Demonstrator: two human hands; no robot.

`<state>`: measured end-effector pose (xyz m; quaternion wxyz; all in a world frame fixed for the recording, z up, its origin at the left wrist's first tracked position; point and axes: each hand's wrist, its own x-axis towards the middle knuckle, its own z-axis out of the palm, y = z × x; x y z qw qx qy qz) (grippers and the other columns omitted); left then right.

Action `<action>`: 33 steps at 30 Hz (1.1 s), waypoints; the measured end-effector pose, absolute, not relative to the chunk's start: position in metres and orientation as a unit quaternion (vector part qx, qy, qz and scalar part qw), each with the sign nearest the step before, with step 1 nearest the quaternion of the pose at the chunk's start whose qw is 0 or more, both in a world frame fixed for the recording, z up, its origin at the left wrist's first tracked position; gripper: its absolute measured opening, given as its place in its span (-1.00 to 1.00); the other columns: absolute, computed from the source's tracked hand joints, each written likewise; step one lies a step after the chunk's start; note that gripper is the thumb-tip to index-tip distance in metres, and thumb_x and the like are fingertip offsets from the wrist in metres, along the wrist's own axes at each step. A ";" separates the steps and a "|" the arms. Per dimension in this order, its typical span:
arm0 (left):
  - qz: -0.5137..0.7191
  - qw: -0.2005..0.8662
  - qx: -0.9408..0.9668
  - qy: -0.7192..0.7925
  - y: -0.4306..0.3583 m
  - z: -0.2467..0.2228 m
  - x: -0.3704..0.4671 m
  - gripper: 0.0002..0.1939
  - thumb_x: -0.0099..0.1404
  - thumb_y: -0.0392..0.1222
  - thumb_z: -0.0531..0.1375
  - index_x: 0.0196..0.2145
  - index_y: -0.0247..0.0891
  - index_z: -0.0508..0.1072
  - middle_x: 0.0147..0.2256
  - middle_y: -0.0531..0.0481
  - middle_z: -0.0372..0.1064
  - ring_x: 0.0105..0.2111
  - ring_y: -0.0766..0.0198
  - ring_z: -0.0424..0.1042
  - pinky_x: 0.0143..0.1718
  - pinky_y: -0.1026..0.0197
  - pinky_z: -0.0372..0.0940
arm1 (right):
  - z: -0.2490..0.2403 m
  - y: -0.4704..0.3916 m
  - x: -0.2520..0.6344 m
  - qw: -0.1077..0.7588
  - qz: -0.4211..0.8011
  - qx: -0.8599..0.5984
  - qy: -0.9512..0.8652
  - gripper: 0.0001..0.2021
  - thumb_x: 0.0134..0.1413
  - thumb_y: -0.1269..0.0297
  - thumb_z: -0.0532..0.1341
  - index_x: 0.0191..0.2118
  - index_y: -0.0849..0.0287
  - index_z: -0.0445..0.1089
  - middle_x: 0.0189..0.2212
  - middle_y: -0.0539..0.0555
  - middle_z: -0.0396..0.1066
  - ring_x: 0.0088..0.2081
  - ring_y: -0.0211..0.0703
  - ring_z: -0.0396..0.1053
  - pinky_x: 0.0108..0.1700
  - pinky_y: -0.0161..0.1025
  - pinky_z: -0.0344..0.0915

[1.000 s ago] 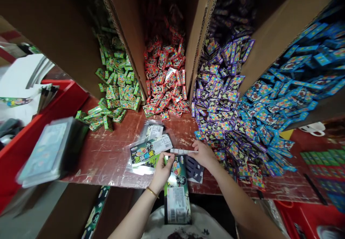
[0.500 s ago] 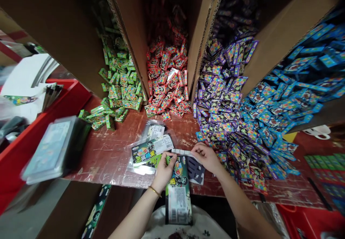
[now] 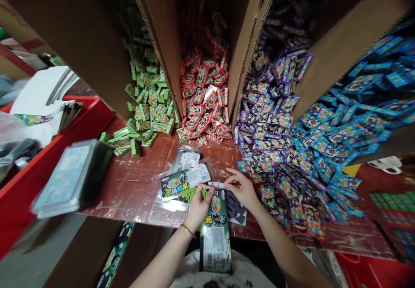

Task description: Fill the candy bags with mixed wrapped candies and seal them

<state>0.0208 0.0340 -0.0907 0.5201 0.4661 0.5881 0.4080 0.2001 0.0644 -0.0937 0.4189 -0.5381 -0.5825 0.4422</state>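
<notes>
At the table edge, both hands' fingers (image 3: 207,189) pinched on a pouch (image 3: 214,232), its top edge hidden beneath them.

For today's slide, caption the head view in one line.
Both hands, left hand and right hand, pinch a printed pouch top beside sorted candy packs.

1. The candy bag (image 3: 214,232) is a flat printed pouch, green and black, with cartoon art near the top and a white label panel lower down. It hangs lengthwise toward me over the near edge of the surface, its top pinched between my fingers.
2. Its top strip (image 3: 216,184) is narrow, white, and lies level across the bag's mouth.
</notes>
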 end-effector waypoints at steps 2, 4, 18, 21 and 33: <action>0.410 0.523 0.464 0.586 0.033 -0.090 0.020 -0.69 0.16 0.10 0.16 -0.38 -0.22 0.32 -0.42 0.06 0.32 -0.35 0.22 0.31 -0.22 0.23 0.19 | -0.086 0.059 0.204 0.448 0.446 -0.532 -0.564 -0.66 -0.05 0.30 0.24 -0.08 0.13 0.33 -0.38 0.04 0.49 -0.29 -0.13 0.44 -0.09 -0.14 0.30; 0.415 0.523 0.464 0.583 0.032 -0.085 0.019 -0.68 0.18 0.13 0.12 -0.40 -0.21 0.31 -0.43 0.06 0.30 -0.35 0.22 0.29 -0.21 0.24 0.18 | -0.074 0.056 0.204 0.479 0.470 -0.521 -0.527 -0.60 -0.06 0.25 0.27 -0.04 0.12 0.28 -0.38 0.05 0.48 -0.31 -0.13 0.44 -0.13 -0.13 0.33; 0.445 0.509 0.508 0.534 0.022 -0.051 0.021 -0.67 0.33 0.06 -0.05 -0.34 -0.21 0.33 -0.33 -0.02 0.34 -0.24 0.20 0.31 -0.13 0.19 0.19 | -0.035 0.064 0.172 0.399 0.597 -0.436 -0.543 -0.48 -0.23 0.38 0.33 -0.05 0.11 0.25 -0.47 -0.08 0.40 -0.43 -0.27 0.35 -0.33 -0.27 0.29; 0.439 0.499 0.515 0.542 0.022 -0.048 0.024 -0.74 0.22 0.03 0.13 -0.32 -0.23 0.29 -0.36 0.01 0.33 -0.36 0.25 0.34 -0.21 0.21 0.23 | -0.039 0.064 0.169 0.396 0.702 -0.437 -0.400 -0.49 -0.29 0.39 0.33 -0.08 0.14 0.30 -0.36 0.03 0.46 -0.34 -0.18 0.42 -0.29 -0.24 0.34; 0.607 0.413 0.423 0.532 0.043 -0.002 -0.009 -0.43 0.15 0.02 0.21 0.05 -0.13 0.10 -0.07 -0.13 0.32 -0.13 0.13 0.40 -0.10 0.08 0.30 | -0.006 0.001 0.211 0.377 0.574 -0.478 -0.548 -0.25 -0.08 0.26 0.30 0.21 0.02 -0.06 -0.33 0.06 0.44 -0.28 -0.08 0.43 -0.17 -0.08 0.35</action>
